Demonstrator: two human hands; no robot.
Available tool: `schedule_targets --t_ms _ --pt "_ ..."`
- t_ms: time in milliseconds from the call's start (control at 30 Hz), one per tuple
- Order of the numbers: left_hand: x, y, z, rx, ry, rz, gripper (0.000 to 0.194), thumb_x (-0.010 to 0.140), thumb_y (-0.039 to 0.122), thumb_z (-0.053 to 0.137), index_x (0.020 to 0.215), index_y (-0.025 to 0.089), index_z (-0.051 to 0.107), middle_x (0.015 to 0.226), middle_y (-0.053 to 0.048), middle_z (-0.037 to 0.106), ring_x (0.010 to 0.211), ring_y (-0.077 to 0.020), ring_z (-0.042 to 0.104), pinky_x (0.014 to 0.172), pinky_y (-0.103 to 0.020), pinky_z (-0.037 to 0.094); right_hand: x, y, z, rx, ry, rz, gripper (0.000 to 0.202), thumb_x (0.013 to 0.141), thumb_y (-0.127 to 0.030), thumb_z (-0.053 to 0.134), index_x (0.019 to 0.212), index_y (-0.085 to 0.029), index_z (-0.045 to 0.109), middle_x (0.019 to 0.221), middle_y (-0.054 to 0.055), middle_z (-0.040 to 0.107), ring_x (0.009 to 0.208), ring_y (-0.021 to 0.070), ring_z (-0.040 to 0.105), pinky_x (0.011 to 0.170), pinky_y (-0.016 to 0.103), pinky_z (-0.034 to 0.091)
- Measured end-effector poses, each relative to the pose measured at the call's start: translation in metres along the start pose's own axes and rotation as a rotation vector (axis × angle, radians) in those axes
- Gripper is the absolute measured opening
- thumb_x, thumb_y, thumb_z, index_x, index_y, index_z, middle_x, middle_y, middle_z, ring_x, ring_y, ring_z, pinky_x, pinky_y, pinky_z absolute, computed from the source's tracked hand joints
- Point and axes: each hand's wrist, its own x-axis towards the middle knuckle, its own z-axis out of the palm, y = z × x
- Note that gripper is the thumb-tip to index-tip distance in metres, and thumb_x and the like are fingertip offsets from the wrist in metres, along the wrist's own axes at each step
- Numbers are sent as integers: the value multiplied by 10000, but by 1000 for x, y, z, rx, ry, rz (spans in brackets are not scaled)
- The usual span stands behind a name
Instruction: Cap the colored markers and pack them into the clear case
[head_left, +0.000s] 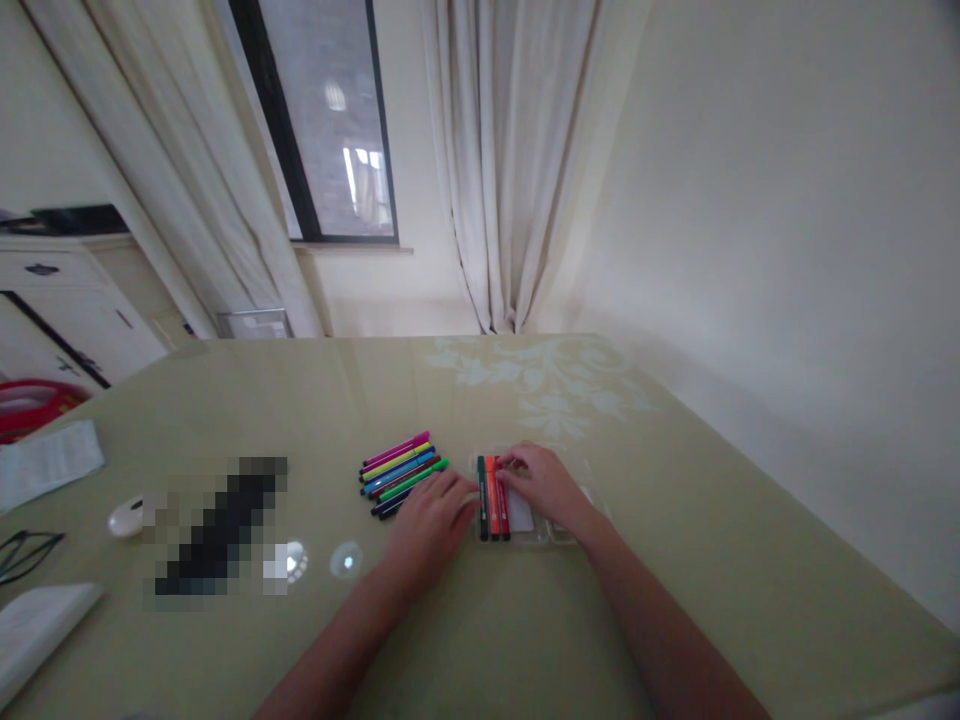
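In the head view, a clear plastic marker case point(529, 542) lies open on the table. A dark green marker point(483, 508), an orange marker point(493, 500) and a red marker point(503, 512) lie side by side at its left. My right hand point(536, 478) reaches over the case, thumb and fingers closed at the red marker's upper end. My left hand point(435, 512) lies at the case's left edge, fingers loosely stretched towards the dark green marker; whether it touches is hard to tell. Partly under that hand is a row of several coloured markers point(401, 470).
A white computer mouse point(126, 518), glasses point(26, 552) and a pale sheet point(49, 462) lie on the left of the table point(300, 400). A blurred-out dark object point(225, 525) is nearer the middle. The wall point(787, 250) borders the table's right side.
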Motion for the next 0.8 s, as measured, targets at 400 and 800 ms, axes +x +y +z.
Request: schedule_targets --t_ms 400,800 --pt "4 -18 -5 -65 76 -298 99 999 275 533 972 212 605 1001 -70 696 975 -268 645 861 -393 483 2 -9 -5 203 175 8 181 925 -339 661 906 -203 778 845 53 758 756 181 668 741 311 507" --pt "-1 10 2 -420 37 -87 302 1033 442 503 1207 218 607 1152 -95 716 1052 -243 662 933 -401 524 4 -16 -6 858 211 139 295 773 -449 813 917 -194 774 787 24 735 714 158 637 726 308 525"
